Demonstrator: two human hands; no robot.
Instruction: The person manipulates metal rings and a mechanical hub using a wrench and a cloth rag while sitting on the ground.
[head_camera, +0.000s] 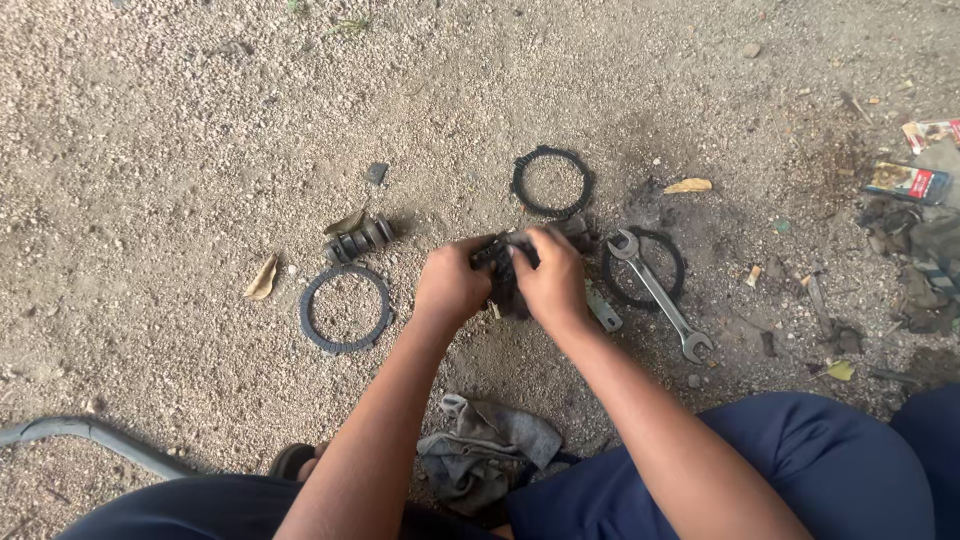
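Both hands (500, 285) clamped on the greasy clutch pack (503, 262); three toothed rings (345, 308) already off, laid on the ground, more left.

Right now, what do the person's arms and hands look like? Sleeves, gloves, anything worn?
Both forearms are bare up to the frame edge: no sleeves in view. The left hand and right hand are bare, with no gloves; no watch, ring or band can be seen. Dark navy trousers cover the legs below the arms.
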